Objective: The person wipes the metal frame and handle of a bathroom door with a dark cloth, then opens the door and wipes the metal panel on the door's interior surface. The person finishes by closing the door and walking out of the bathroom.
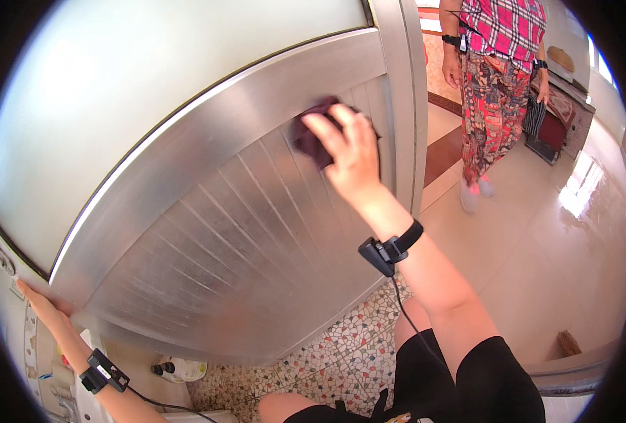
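A dark purple cloth [311, 141] is bunched under my right hand [352, 144], which presses it against the upper right of a brushed metal door panel [214, 233]. The fingers curl over the cloth and are slightly blurred. Below it, the panel has long vertical grooves. My left hand [39, 299] reaches to the far left and lies along the door's edge, just below a metal handle [3, 261]. Its visible fingers look stretched out, though the hand shows mostly from its side. Each wrist wears a black strap with a small device and a cable.
Frosted glass [151, 84] fills the door's upper part. Beyond the doorway at right, another person [500, 92] stands on shiny tiles, holding a dark striped cloth [534, 116]. Speckled mosaic floor [327, 352] lies under the door. A white bag-like item [186, 369] and a tap [66, 405] are lower left.
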